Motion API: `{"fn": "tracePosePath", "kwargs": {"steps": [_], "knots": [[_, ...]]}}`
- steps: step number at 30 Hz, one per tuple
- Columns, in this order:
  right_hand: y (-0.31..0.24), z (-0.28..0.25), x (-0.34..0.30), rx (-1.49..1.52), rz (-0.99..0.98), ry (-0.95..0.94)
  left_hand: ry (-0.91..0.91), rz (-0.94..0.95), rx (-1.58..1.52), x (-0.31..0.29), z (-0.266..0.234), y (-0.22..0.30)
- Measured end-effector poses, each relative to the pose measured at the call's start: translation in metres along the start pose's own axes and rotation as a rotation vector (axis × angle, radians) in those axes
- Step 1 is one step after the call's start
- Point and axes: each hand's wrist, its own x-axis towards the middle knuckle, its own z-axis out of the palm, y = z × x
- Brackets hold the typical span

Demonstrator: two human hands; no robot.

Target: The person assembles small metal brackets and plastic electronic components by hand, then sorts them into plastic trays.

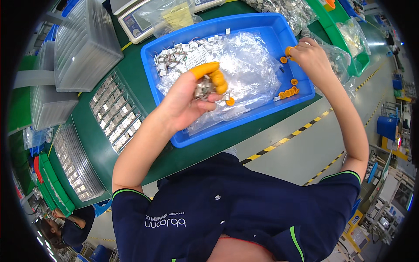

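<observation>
My left hand (194,94), with yellow-orange finger cots on its fingers, is curled over the blue bin (183,139). Inside its grip sits a clump of small silvery metal parts (204,88). At the bin's right end, my right hand (309,59) pinches its fingertips together among orange finger cots (283,60); what it holds is too small to make out. Several rolled orange finger cots (288,93) lie in the bin below that hand. Crumpled clear plastic bags (248,65) cover the bin's middle, and many small white-and-metal parts (174,56) are heaped at its left.
Left of the bin, a clear tray (115,111) holds rows of small metal parts. Beyond it stand stacked clear trays (87,48). A scale (135,24) is behind the bin; a green bin (360,63) and bagged parts (283,11) lie at the far right.
</observation>
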Motion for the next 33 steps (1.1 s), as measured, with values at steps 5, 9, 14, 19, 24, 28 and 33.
{"fn": "tracePosePath", "kwargs": {"steps": [5,9,14,19,24,28,33], "knots": [[0.0,0.029,0.01,-0.22,-0.248,0.024,-0.101,0.083,-0.195,-0.032,-0.022,0.001],[-0.012,0.046,0.004,-0.319,-0.165,-0.103,-0.129,0.14,-0.414,-0.066,-0.049,-0.004],[-0.007,0.03,0.007,-0.252,-0.143,0.03,0.002,0.349,-0.54,-0.113,-0.086,-0.022],[-0.043,-0.035,0.023,0.142,0.152,0.159,0.044,0.462,-0.612,-0.145,-0.106,-0.037],[-0.123,-0.051,0.079,0.678,-0.153,0.39,0.063,0.475,-0.768,-0.156,-0.124,-0.054],[-0.172,-0.04,0.158,0.925,-0.362,0.224,0.071,0.444,-0.938,-0.158,-0.121,-0.072],[-0.22,-0.035,0.214,0.691,-0.492,0.052,0.078,0.515,-0.929,-0.169,-0.131,-0.094]]}}
